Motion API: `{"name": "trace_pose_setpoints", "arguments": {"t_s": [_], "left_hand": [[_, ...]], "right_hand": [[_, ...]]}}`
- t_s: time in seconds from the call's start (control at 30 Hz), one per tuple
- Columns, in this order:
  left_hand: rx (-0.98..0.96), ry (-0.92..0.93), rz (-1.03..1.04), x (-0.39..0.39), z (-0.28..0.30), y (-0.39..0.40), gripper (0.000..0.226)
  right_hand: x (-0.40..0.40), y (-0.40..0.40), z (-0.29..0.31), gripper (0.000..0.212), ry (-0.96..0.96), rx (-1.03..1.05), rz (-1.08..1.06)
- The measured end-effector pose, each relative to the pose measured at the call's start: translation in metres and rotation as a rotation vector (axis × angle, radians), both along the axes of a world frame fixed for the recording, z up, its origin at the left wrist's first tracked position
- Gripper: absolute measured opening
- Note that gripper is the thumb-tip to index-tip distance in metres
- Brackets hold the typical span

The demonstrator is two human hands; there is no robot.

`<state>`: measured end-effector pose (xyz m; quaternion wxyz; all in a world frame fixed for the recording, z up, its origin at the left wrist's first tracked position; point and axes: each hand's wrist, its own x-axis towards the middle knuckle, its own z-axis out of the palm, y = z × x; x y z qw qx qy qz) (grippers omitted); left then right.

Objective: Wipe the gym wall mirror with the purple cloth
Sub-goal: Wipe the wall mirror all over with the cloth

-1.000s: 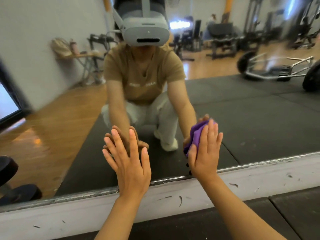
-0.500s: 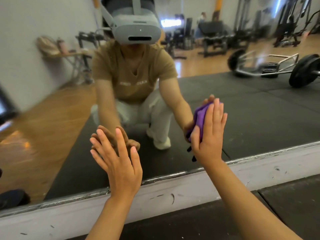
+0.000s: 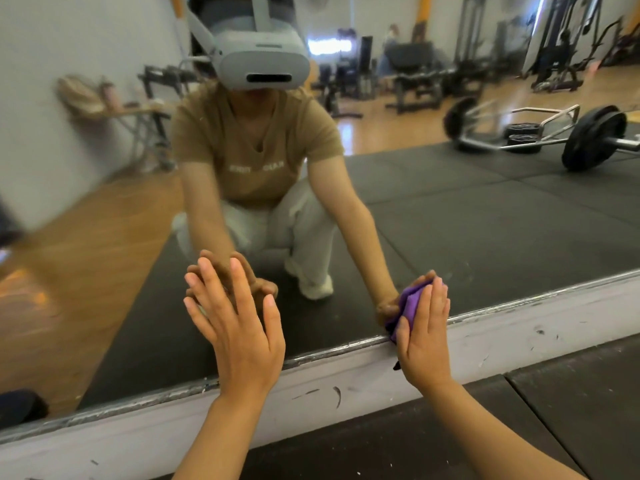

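Observation:
The wall mirror (image 3: pixel 485 230) fills most of the view and reflects a crouching person and the gym behind. My right hand (image 3: pixel 424 336) presses the purple cloth (image 3: pixel 407 308) flat against the glass at the mirror's bottom edge, fingers straight and pointing up. Only a strip of the cloth shows to the left of my fingers. My left hand (image 3: pixel 239 323) rests flat on the glass lower left of centre, fingers spread and straight, holding nothing.
A scuffed white baseboard (image 3: pixel 346 386) runs below the mirror's metal bottom edge. Black rubber floor mats (image 3: pixel 571 417) lie under my arms. In the reflection stand a loaded hex barbell (image 3: pixel 540 133), benches and weight machines.
My right hand slid the cloth up the glass, then down to the mirror's bottom edge. My left hand stayed flat on the glass.

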<state>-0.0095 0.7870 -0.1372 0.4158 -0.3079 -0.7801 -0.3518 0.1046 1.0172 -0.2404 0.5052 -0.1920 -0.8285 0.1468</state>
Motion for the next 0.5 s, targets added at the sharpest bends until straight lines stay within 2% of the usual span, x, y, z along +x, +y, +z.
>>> {"name": "trace_pose_setpoints", "arguments": {"t_s": [0.13, 0.27, 0.33, 0.4, 0.5], "left_hand": [[-0.038, 0.028, -0.019, 0.004, -0.002, 0.007, 0.072], [-0.007, 0.017, -0.012, 0.006, -0.003, 0.015, 0.074], [0.001, 0.016, -0.014, 0.007, -0.004, 0.016, 0.074], [0.002, 0.015, -0.015, 0.007, -0.004, 0.017, 0.074], [0.002, 0.01, -0.013, 0.006, -0.005, 0.018, 0.074]], "right_hand": [[-0.012, 0.012, 0.079, 0.063, 0.202, 0.051, -0.042], [-0.016, 0.021, 0.136, 0.062, 0.291, 0.037, -0.096], [-0.016, 0.02, 0.127, 0.061, 0.311, 0.024, -0.096], [-0.012, 0.02, 0.095, 0.062, 0.284, 0.004, -0.083], [0.007, 0.023, 0.033, 0.066, 0.142, -0.124, -0.056]]}}
